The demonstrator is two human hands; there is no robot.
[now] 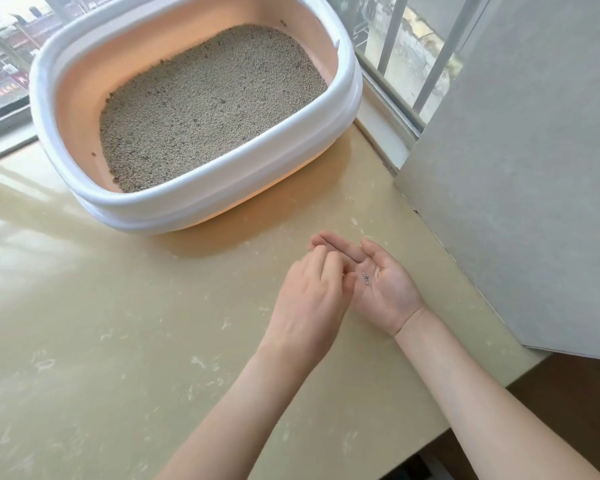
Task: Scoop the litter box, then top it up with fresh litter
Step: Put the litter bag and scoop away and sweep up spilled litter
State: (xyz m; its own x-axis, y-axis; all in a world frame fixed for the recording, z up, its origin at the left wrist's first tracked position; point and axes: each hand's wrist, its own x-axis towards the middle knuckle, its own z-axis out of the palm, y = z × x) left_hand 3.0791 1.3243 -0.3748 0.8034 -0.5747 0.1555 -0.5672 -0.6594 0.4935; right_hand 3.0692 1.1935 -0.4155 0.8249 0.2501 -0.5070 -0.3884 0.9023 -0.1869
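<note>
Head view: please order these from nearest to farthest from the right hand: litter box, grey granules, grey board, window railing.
1. grey granules, lying on the right hand palm
2. grey board, right
3. litter box, ahead left
4. window railing, far behind

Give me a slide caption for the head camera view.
Right hand cups stray litter grains; left hand reaches into it, near the litter box.

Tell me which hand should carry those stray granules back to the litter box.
The right hand, probably. It lies palm up with a few litter granules already resting in it, so it only needs to tip them into the litter box. The left hand is palm down beside it, fingers curled over the right fingers.
</note>
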